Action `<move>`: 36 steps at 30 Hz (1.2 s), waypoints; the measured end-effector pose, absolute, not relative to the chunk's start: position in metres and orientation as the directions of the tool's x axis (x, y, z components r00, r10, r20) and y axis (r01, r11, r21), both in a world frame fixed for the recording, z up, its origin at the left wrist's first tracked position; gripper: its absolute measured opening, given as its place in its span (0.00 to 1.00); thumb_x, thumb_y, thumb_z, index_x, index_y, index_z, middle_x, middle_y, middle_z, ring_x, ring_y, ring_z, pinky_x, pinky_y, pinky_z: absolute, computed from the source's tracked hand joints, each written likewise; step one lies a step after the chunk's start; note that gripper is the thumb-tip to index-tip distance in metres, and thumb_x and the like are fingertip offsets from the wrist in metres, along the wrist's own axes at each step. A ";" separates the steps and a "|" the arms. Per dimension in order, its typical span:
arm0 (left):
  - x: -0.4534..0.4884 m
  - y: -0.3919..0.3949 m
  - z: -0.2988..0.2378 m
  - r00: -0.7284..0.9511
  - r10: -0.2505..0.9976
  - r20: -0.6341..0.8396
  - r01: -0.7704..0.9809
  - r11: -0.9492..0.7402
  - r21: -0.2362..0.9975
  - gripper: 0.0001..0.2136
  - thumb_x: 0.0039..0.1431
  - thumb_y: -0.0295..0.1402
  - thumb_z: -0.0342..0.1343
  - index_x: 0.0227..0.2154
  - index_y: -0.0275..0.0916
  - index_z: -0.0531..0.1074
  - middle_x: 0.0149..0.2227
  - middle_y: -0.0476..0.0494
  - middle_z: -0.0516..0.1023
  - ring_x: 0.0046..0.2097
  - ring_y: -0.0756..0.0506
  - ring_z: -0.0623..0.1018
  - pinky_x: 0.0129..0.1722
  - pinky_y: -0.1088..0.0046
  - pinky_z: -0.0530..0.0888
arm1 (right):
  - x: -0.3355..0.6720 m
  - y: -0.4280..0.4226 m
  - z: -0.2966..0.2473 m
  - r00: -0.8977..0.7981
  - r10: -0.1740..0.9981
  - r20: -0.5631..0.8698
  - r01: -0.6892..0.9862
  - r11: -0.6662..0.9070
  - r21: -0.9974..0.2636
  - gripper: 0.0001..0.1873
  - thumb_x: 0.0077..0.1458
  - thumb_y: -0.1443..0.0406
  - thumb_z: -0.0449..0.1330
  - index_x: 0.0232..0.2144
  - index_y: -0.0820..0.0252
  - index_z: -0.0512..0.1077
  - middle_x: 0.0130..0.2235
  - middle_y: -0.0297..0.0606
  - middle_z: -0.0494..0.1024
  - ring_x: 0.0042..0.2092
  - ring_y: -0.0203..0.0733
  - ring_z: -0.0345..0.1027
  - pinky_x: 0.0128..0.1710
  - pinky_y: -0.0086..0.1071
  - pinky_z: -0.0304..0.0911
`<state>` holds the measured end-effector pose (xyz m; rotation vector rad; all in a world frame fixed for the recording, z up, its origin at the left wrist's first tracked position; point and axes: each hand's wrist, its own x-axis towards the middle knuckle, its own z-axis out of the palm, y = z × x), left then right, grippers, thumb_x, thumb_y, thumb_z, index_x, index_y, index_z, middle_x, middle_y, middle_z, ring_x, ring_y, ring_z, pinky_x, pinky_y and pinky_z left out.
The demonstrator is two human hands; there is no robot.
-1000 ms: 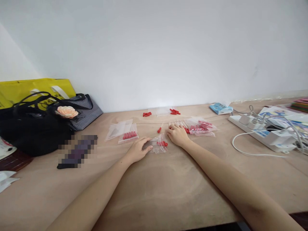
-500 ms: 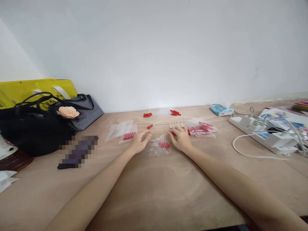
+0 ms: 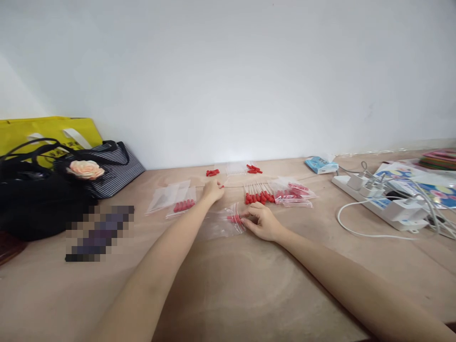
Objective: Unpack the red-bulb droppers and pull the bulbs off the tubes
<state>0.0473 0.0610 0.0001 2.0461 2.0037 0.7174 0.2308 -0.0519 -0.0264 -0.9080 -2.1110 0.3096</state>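
My left hand (image 3: 213,190) reaches forward over the wooden table (image 3: 228,285), its fingers curled around a red-tipped stick (image 3: 221,186) whose tip peeks out beside them. Nearer to me, my right hand (image 3: 261,222) pinches the right edge of a small clear zip bag (image 3: 219,226) holding a few red pieces. Just behind that hand lies a row of red-tipped sticks (image 3: 258,195). To their right sit filled zip bags (image 3: 294,192).
More clear bags (image 3: 176,198), one with red pieces, lie left of my left hand. Loose red caps (image 3: 213,172) lie near the wall. A white power strip (image 3: 384,205) with cables and a blue packet (image 3: 320,164) are right. Bags (image 3: 39,199) and a blurred object (image 3: 98,232) are left.
My left hand left the zip bag and moved forward to the red-tipped stick. My right hand drew back from the stick row to the bag's edge. The view shifted slightly right.
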 end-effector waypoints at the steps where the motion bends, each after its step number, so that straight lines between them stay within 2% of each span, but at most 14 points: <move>1: 0.056 0.058 0.000 -0.028 0.983 0.184 0.880 -0.064 0.471 0.10 0.44 0.29 0.53 0.33 0.35 0.70 0.33 0.39 0.76 0.38 0.42 0.74 0.37 0.68 0.68 | 0.231 -0.052 -0.027 -0.431 0.688 0.584 0.501 0.721 -0.479 0.05 0.49 0.66 0.55 0.29 0.60 0.70 0.27 0.36 0.69 0.31 0.36 0.61 0.33 0.30 0.58; 5: 0.086 0.046 -0.005 0.034 0.994 0.099 0.844 -0.082 0.530 0.07 0.41 0.30 0.56 0.26 0.36 0.73 0.25 0.46 0.76 0.30 0.47 0.75 0.31 0.74 0.69 | 0.231 -0.051 -0.027 -0.448 0.667 0.595 0.501 0.739 -0.451 0.04 0.48 0.67 0.56 0.29 0.60 0.70 0.26 0.35 0.69 0.31 0.36 0.60 0.33 0.30 0.57; 8: 0.098 0.043 -0.008 0.090 0.994 0.059 0.813 -0.108 0.572 0.06 0.42 0.33 0.56 0.23 0.35 0.73 0.21 0.47 0.75 0.26 0.49 0.74 0.27 0.76 0.68 | 0.231 -0.052 -0.028 -0.460 0.664 0.590 0.505 0.742 -0.441 0.04 0.48 0.68 0.56 0.29 0.59 0.70 0.26 0.35 0.68 0.30 0.36 0.60 0.32 0.30 0.56; 13: 0.091 0.042 -0.007 0.162 0.984 0.069 0.773 -0.170 0.611 0.08 0.46 0.33 0.53 0.22 0.34 0.74 0.21 0.47 0.76 0.25 0.49 0.74 0.27 0.77 0.69 | 0.231 -0.053 -0.027 -0.468 0.660 0.588 0.499 0.746 -0.441 0.05 0.48 0.68 0.56 0.30 0.59 0.70 0.25 0.34 0.68 0.30 0.36 0.59 0.32 0.29 0.56; 17: 0.068 0.026 0.004 0.216 0.968 0.127 0.752 -0.248 0.611 0.08 0.49 0.31 0.51 0.29 0.34 0.74 0.29 0.45 0.78 0.31 0.49 0.76 0.32 0.76 0.71 | 0.231 -0.053 -0.027 -0.478 0.668 0.569 0.501 0.740 -0.448 0.05 0.48 0.68 0.56 0.30 0.60 0.71 0.25 0.34 0.69 0.30 0.35 0.59 0.32 0.29 0.56; 21: 0.037 -0.015 0.013 0.230 0.941 0.247 0.760 -0.333 0.558 0.12 0.54 0.34 0.47 0.37 0.37 0.71 0.41 0.44 0.75 0.44 0.45 0.72 0.47 0.68 0.66 | 0.232 -0.052 -0.026 -0.500 0.685 0.530 0.522 0.727 -0.447 0.10 0.47 0.67 0.57 0.35 0.59 0.71 0.25 0.34 0.68 0.30 0.36 0.59 0.31 0.29 0.55; 24: 0.017 -0.050 0.008 0.356 0.880 0.313 0.777 -0.465 0.424 0.15 0.56 0.38 0.45 0.42 0.39 0.69 0.46 0.44 0.72 0.49 0.44 0.69 0.51 0.65 0.63 | 0.230 -0.050 -0.025 -0.540 0.695 0.474 0.543 0.718 -0.435 0.15 0.46 0.65 0.58 0.40 0.59 0.69 0.26 0.34 0.68 0.31 0.36 0.59 0.32 0.29 0.54; 27: 0.006 -0.069 -0.002 0.453 0.861 0.232 0.783 -0.509 0.358 0.20 0.57 0.41 0.43 0.51 0.39 0.61 0.55 0.43 0.62 0.55 0.45 0.62 0.55 0.65 0.59 | 0.225 -0.049 -0.024 -0.546 0.722 0.424 0.592 0.691 -0.415 0.15 0.46 0.60 0.58 0.39 0.58 0.70 0.25 0.33 0.68 0.30 0.35 0.59 0.31 0.29 0.52; 30: 0.003 -0.072 -0.009 0.500 0.854 0.146 0.796 -0.519 0.311 0.23 0.58 0.42 0.41 0.54 0.40 0.56 0.58 0.44 0.56 0.59 0.45 0.56 0.57 0.63 0.54 | 0.217 -0.050 -0.024 -0.504 0.771 0.389 0.648 0.636 -0.419 0.11 0.46 0.58 0.58 0.32 0.57 0.71 0.24 0.32 0.67 0.29 0.35 0.58 0.30 0.28 0.50; 33: 0.004 -0.070 -0.008 0.521 0.850 0.081 0.810 -0.522 0.266 0.23 0.59 0.43 0.38 0.56 0.43 0.52 0.60 0.46 0.51 0.60 0.45 0.51 0.58 0.60 0.49 | 0.211 -0.052 -0.025 -0.443 0.810 0.383 0.651 0.585 -0.484 0.07 0.44 0.60 0.59 0.25 0.59 0.70 0.25 0.32 0.66 0.29 0.34 0.58 0.29 0.27 0.52; 36: 0.006 -0.070 -0.006 0.522 0.853 0.013 0.830 -0.511 0.225 0.23 0.59 0.43 0.36 0.57 0.44 0.49 0.61 0.46 0.47 0.61 0.44 0.47 0.58 0.59 0.47 | 0.211 -0.053 -0.026 -0.395 0.829 0.396 0.584 0.560 -0.587 0.03 0.42 0.66 0.58 0.23 0.60 0.67 0.26 0.32 0.66 0.29 0.33 0.59 0.29 0.26 0.54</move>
